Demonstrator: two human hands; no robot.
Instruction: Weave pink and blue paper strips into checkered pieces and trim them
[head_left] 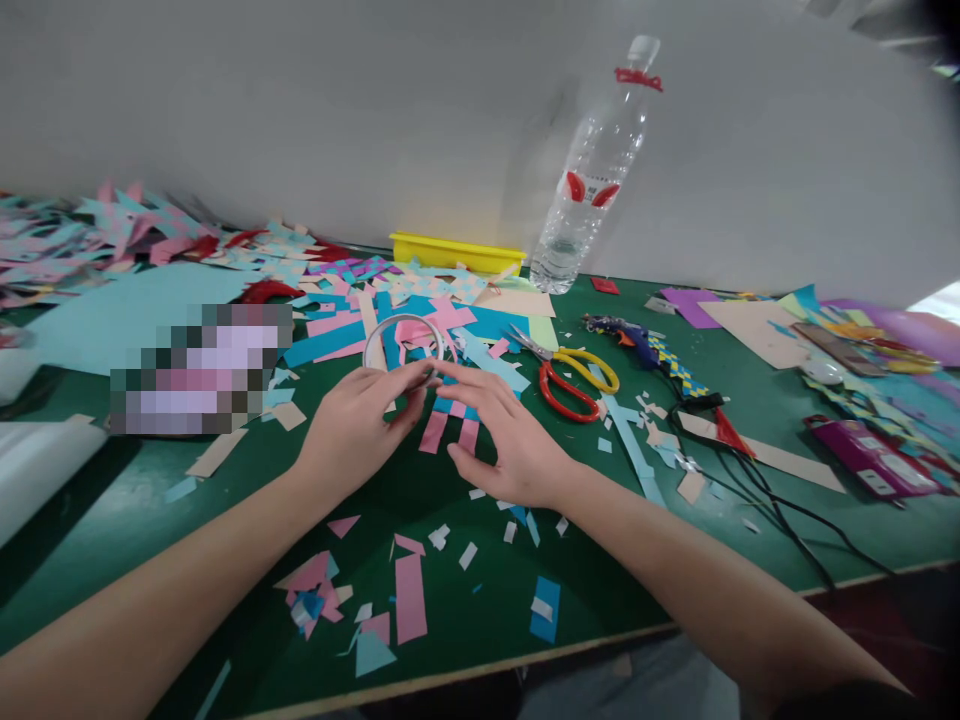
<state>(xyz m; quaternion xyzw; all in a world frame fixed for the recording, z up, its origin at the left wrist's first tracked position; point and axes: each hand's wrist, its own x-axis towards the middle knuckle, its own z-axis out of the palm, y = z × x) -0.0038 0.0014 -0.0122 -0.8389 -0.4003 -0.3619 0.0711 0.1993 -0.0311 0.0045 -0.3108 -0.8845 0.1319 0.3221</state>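
My left hand [367, 420] pinches the near edge of a roll of tape [365, 345], a thin pale ring that stands tilted above the papers. My right hand [510, 440] reaches in from the other side with its fingers stretched out and its thumb apart. Its fingertips meet the left fingertips at the tape's edge; whether they touch a tape end, I cannot tell. Below the hands lies a woven piece of pink and blue paper strips [433, 432], partly hidden by the fingers. To the right, scissors [566, 402] with one red and one yellow handle lie partly spread.
A tall plastic bottle [589, 190] leans against the grey wall beside a yellow tray [457, 254]. Paper scraps [410, 598] litter the green table [247, 560]. Black cords [772, 500] and a purple packet [870, 455] lie right; a pixelated object [202, 375] lies left.
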